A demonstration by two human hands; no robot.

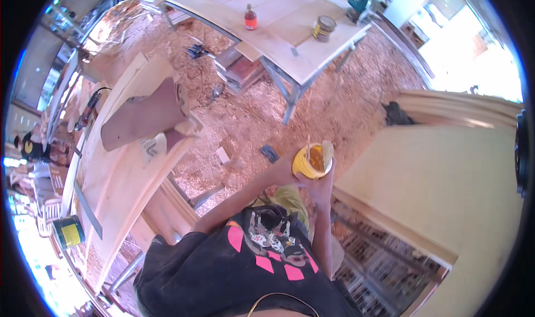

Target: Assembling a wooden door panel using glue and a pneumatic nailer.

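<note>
A small yellow tub (302, 166) is held up in front of my body, its open mouth tilted toward me. Amber-orange stuff (316, 158) lies inside it. A pale, flattish piece (327, 153) sticks up at the tub's right rim, and a thin stick-like bit rises at the left; what they are I cannot make out. My left hand (286, 171) grips the tub's left side, its fingers partly hidden. From below and the right, my right hand (319, 187) is closed around it.
A pale worktable (278, 44) ahead bears a red bottle (251, 19) and a tin (324, 28). Brown sandpaper sheets (146, 116) lie on curved boards at left, near a green can (69, 231). A large panel (423, 177) spans the right. Wood shavings (239, 127) cover the floor.
</note>
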